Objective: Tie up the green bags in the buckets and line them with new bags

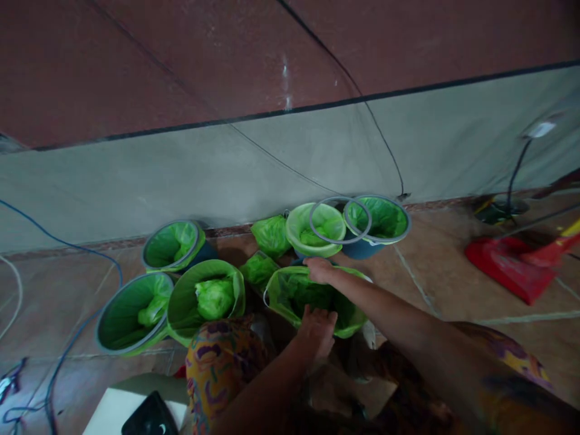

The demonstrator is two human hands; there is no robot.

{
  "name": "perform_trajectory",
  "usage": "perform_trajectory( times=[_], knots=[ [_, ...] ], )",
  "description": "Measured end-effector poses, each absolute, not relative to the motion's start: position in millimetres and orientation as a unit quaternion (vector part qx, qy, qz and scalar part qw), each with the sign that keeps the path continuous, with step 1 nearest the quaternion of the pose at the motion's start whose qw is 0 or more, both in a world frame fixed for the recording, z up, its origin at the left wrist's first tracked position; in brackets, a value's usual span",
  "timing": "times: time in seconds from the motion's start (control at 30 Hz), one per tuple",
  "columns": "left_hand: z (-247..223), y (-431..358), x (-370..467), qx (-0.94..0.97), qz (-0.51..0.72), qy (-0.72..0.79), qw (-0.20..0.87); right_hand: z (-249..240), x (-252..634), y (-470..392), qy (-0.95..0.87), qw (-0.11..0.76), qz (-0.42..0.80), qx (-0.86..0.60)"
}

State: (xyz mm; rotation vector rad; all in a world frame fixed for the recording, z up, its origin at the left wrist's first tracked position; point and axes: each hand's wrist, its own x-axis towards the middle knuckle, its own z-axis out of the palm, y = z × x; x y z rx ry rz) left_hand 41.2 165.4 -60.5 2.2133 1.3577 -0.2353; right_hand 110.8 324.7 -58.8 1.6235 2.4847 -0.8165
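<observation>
Directly in front of me stands a bin lined with a green bin liner (362, 311), its bag folded out over the rim. My right hand (319, 270) is closed on the liner at the far rim. At the near rim, my left hand (319, 329) curls its fingers over the liner's edge, knuckles up. The inside of this bin is dark, with loose green plastic in it. Behind it, a loose grey ring (366, 232) lies across a light green lined bin (294, 226) and a blue lined bin (401, 223).
Left are several green-lined bins (102, 317), with bunched bags inside. Folded green bags (272, 235) lie by the wall. A red dustpan (502, 266) is on the tiles at right. A blue cable (67, 241) runs along the left; a white box (113, 411) carries a black object.
</observation>
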Motion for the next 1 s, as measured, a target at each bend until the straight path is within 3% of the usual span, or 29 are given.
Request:
perform_trajectory(
  times=[0.13,0.3,0.67,0.87,1.0],
  knots=[
    [-79.1,164.0,45.1,0.814,-0.143,0.481,0.291,-55.2,106.5,335.5,0.811,-0.009,-0.226,0.540],
    [-77.2,159.1,39.5,0.839,-0.088,0.446,0.300,-42.6,117.0,348.7,0.805,-0.120,-0.167,0.557],
    [-68.2,156.6,20.6,0.832,-0.123,0.459,0.286,-41.0,146.6,345.2,0.786,-0.127,-0.228,0.560],
    [-55.1,155.5,11.7,0.801,0.002,0.517,0.302,-19.0,206.0,340.6,0.741,-0.172,-0.234,0.605],
    [-32.1,177.0,-7.5,0.722,0.102,0.646,0.225,-37.0,253.3,327.2,0.674,-0.174,-0.258,0.670]
  ],
)
